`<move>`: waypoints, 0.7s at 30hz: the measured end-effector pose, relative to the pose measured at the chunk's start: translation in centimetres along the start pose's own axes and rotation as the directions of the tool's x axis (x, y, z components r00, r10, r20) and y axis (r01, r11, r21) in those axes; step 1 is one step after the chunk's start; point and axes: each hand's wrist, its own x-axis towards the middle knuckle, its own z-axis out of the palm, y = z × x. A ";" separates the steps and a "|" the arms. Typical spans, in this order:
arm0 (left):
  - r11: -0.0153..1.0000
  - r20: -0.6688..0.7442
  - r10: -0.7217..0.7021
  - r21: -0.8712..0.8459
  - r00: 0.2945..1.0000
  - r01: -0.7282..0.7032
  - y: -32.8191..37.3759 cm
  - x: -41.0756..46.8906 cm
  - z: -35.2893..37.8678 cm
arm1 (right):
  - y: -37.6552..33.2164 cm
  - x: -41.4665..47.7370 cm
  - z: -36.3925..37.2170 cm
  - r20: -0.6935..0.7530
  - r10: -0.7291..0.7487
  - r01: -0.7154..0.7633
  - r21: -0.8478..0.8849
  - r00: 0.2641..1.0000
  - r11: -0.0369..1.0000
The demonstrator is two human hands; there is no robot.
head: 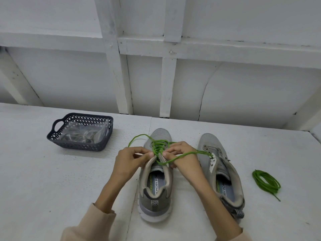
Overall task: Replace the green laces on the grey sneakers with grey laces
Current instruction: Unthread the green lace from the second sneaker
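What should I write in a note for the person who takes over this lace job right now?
Left hand pinches the green lace at the top eyelets of the left sneaker. The right hand grips the same lace, with one strand running over it.
Done: the right sneaker is unlaced, and a coiled green lace lies on the table to its right.
Left: pull out the green lace, then thread grey laces into both sneakers. No grey laces are visible. The basket at far left holds clear bags, contents unclear.
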 end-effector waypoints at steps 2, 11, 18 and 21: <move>0.986 0.017 0.057 0.159 0.998 -0.059 0.1 0.1 0.1 | 0.0 0.4 0.1 0.010 -0.036 0.037 -0.138 0.999 0.990; 0.922 -0.068 0.174 0.363 0.982 -0.138 0.3 0.1 1.2 | 0.4 0.2 0.7 0.063 -0.048 0.056 -0.123 0.997 0.991; 0.985 -0.005 0.150 0.085 0.989 -0.149 -0.8 -0.5 0.5 | 0.4 -0.5 -0.4 0.081 -0.035 0.029 0.072 0.996 0.997; 0.972 -0.038 0.146 0.189 0.989 -0.136 -0.7 -0.3 0.9 | 0.8 -0.3 0.1 0.085 0.014 -0.018 0.049 0.996 0.999</move>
